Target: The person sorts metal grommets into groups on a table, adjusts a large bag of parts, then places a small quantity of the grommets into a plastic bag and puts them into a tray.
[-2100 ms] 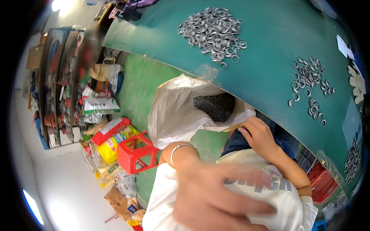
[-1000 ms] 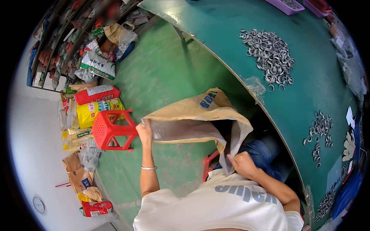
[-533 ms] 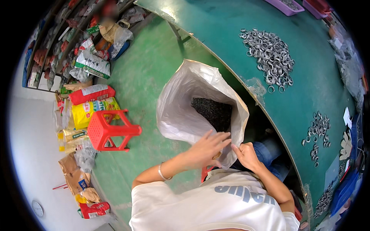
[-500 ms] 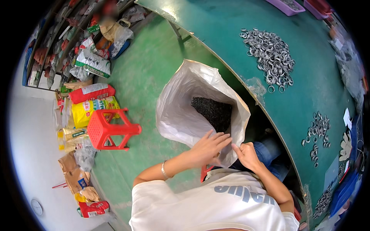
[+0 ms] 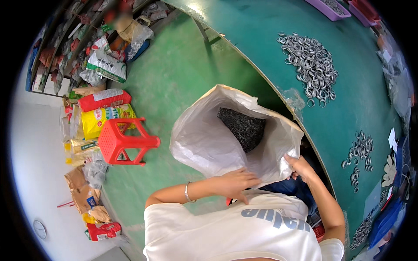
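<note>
A large white woven sack [image 5: 204,150] stands wide open in front of me, its mouth facing up. Down inside it lies a heap of small dark grey pieces [image 5: 241,128], too fine to tell apart. On the sack's near right rim my right hand [image 5: 300,167] is closed, thumb on the inside and fingers outside. My left hand [image 5: 237,182] lies against the near side of the mouth with its fingers stretched out, slightly blurred, and does not grip the rim. A metal bangle circles the left wrist.
To the right runs a green table [image 5: 261,48] with a large pile of metal rings [image 5: 311,65] and a smaller ring group [image 5: 361,148]. A red plastic stool [image 5: 126,141] stands at left, before several filled bags [image 5: 106,102]. Shelves [image 5: 61,48] rise at far left.
The sack's mouth has been pulled wider, its right side drawn rightward by my right hand. My left hand has come down from inside the mouth to its near edge.
</note>
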A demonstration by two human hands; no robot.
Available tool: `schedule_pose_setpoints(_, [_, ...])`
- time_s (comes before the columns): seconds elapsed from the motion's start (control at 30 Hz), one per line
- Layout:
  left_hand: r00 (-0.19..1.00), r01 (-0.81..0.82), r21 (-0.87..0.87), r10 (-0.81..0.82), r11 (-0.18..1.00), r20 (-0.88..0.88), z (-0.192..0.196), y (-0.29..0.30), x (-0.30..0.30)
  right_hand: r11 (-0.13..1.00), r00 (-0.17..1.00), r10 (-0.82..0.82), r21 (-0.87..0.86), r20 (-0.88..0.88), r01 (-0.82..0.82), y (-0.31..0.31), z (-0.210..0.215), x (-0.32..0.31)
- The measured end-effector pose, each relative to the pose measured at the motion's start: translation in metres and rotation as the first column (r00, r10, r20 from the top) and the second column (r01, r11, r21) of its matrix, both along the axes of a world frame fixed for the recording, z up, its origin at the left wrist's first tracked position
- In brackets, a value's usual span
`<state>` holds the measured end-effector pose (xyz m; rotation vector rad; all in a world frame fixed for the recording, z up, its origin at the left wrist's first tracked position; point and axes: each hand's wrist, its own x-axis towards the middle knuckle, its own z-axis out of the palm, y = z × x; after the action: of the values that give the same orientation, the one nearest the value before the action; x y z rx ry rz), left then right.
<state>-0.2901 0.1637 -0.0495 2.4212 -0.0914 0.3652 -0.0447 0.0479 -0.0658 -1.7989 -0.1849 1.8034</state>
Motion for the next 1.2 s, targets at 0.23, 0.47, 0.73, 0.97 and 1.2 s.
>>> schedule_pose_setpoints(0.23, [0.794,-0.143,0.021,0.127,0.989,-0.594,-0.033,0.000,-0.024,0.951,0.983,-0.184,0.252,0.003,0.178,-0.003,-0.024,-0.016])
schedule_pose_setpoints(0.47, [0.492,-0.862,-0.127,0.750,0.491,-0.441,0.006,0.026,-0.093,0.904,0.989,-0.044,0.415,-0.141,0.099,0.107,0.005,-0.078])
schedule_pose_setpoints(0.73, [0.327,-0.938,-0.186,0.927,0.294,-0.182,0.016,0.060,-0.087,0.811,0.991,0.101,0.570,0.083,-0.130,0.171,0.035,-0.077])
schedule_pose_setpoints(0.97, [0.653,-0.749,-0.334,0.722,0.572,-0.228,0.010,0.065,-0.028,0.855,0.981,-0.167,0.510,0.098,0.094,0.128,0.007,-0.016])
schedule_pose_setpoints(1.2, [0.855,-0.442,-0.201,0.343,0.874,-0.390,0.021,0.063,-0.018,0.883,0.943,-0.194,0.467,0.269,0.049,0.094,0.006,-0.004])
